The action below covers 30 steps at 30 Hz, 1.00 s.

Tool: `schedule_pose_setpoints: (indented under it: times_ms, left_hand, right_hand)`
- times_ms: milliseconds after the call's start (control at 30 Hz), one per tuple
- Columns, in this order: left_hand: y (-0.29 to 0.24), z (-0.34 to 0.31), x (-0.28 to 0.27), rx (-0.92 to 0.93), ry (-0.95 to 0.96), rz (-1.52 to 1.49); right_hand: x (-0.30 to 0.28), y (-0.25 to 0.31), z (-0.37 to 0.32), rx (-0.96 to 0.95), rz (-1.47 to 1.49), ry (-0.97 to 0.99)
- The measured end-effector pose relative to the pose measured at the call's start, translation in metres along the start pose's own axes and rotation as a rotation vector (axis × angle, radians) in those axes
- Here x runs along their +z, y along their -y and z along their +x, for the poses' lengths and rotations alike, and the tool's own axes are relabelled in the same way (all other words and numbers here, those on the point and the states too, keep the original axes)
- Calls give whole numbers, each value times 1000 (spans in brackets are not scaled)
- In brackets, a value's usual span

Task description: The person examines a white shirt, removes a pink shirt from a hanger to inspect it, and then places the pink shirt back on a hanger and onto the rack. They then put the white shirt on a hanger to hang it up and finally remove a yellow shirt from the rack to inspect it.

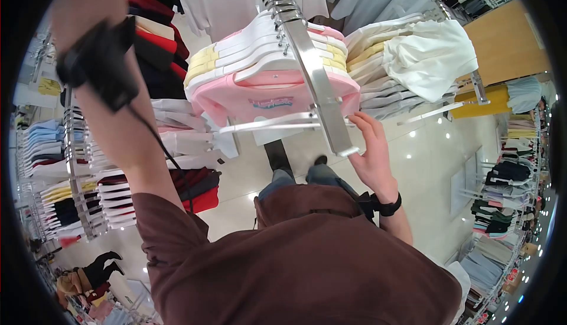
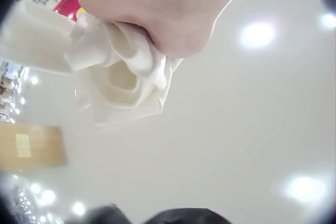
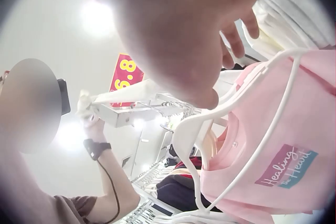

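Note:
My left hand (image 2: 168, 8) is raised and grips a bunched white cloth (image 2: 123, 77), which hangs in loose folds below the fist. In the right wrist view the cloth (image 3: 84, 103) shows at the left fingers, overlapping the end of a metal rail. My right hand (image 1: 373, 153) is beside the end of the metal rail (image 1: 316, 83), its fingers loosely extended and thumb apart. Close to its fingertips is a bare white hanger (image 1: 271, 125), in front of a pink shirt (image 1: 271, 97) with a printed patch. That shirt heads a row of shirts on white hangers.
White and cream garments (image 1: 428, 59) hang on a rack to the right. Dark, red and white clothes (image 1: 159, 53) fill racks on the left. A red price sign (image 3: 126, 79) hangs overhead. Pale glossy floor (image 1: 425, 174) lies below, and another person (image 1: 88, 278) is at lower left.

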<state>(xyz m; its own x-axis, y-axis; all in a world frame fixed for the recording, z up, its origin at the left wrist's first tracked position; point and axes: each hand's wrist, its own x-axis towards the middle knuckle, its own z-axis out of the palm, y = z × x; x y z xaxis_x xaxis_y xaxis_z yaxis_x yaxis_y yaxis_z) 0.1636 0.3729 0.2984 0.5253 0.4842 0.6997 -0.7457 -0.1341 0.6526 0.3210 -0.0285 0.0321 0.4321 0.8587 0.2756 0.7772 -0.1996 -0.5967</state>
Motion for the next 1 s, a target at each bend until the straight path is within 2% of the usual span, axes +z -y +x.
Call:
schedule_pose_setpoints:
  times_ms: [200, 300, 367, 400, 467, 500, 533, 567, 600, 667, 700, 733, 800, 867, 933, 967, 1000]
  left_hand:
    - [-83, -151, 64, -3, -124, 194]
    - [-99, -250, 107, -91, -297, 339]
    - [-89, -316, 146, -222, -438, 420]
    - [-78, -349, 167, -319, -505, 450]
    - [-48, -411, 213, -554, -588, 486]
    - [-26, -436, 239, -671, -589, 502]
    - [-11, -455, 258, -746, -561, 552]
    - [9, -466, 279, -779, -436, 731]
    - [30, -478, 299, -796, -311, 911]
    - [46, -484, 353, -945, -537, 438]
    - [53, -496, 364, -965, -598, 300]
    - [54, -501, 376, -973, -597, 295]
    - [50, -510, 396, -1028, -708, 12]
    - [45, -530, 397, -1105, -678, -51]
    - [44, -539, 405, -1044, -516, -18]
    - [45, -541, 410, -1045, -518, -27]
    - [44, -539, 416, -970, -446, -15]
  right_hand:
    - [-32, -21, -45, 48, 150, -122]
    - [-44, -42, -79, -36, 180, -126]
    - [-50, -55, -105, -34, 286, 43]
    - [-54, -62, -119, -29, 302, 55]
    - [-58, -71, -150, -10, 464, 309]
    - [-63, -72, -162, -4, 480, 330]
    - [-71, -70, -172, 6, 540, 452]
    - [-75, -67, -188, 30, 604, 583]
    - [-75, -65, -205, 55, 619, 608]
    - [-76, -62, -224, -170, 531, 614]
    - [-77, -60, -238, -149, 491, 688]
    - [-83, -56, -243, -141, 491, 691]
    - [-96, -49, -249, 27, 600, 814]
    - [-91, -60, -267, 47, 636, 764]
    - [-91, -70, -275, 60, 735, 558]
    - [-97, -70, -276, 41, 753, 499]
    - [-103, -72, -279, 46, 747, 503]
